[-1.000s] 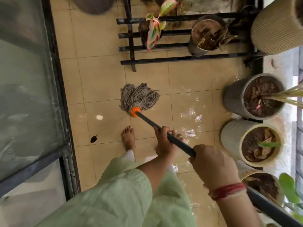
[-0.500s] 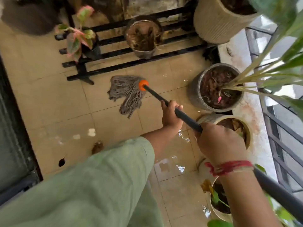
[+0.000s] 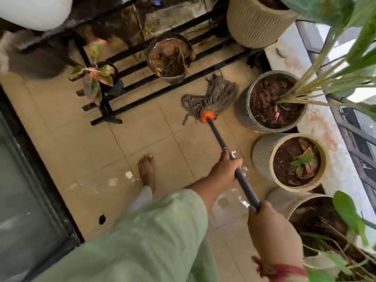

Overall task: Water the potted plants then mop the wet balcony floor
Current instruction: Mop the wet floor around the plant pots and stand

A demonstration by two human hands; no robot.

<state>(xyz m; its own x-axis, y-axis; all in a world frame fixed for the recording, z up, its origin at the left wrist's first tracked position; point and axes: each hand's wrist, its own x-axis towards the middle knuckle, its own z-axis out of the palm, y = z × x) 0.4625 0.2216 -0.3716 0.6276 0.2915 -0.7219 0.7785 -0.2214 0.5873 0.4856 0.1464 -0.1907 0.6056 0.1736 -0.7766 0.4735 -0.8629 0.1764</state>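
Note:
The grey string mop head point(image 3: 211, 97) with its orange collar point(image 3: 208, 116) lies on the tan tile floor point(image 3: 142, 137), between the black plant rack point(image 3: 162, 78) and a grey pot point(image 3: 244, 106). My left hand point(image 3: 225, 167) grips the dark mop handle point(image 3: 218, 138) halfway down. My right hand point(image 3: 272, 231), a red thread at its wrist, holds the handle higher up. Water shines on the tiles point(image 3: 230, 204) under the handle.
Ribbed cream pots point(image 3: 262, 155) and a third pot point(image 3: 284, 202) line the right side by the railing point(image 3: 358, 139). The rack carries a pink-leaved plant point(image 3: 95, 78) and a brown pot point(image 3: 169, 58). A glass sliding door point(image 3: 24, 190) runs along the left. My bare foot point(image 3: 146, 169) stands on the tiles.
The mop head has swung from the floor's middle toward the far right, ending beside the grey pot. Both hands kept their grip on the handle. The view turned to the right.

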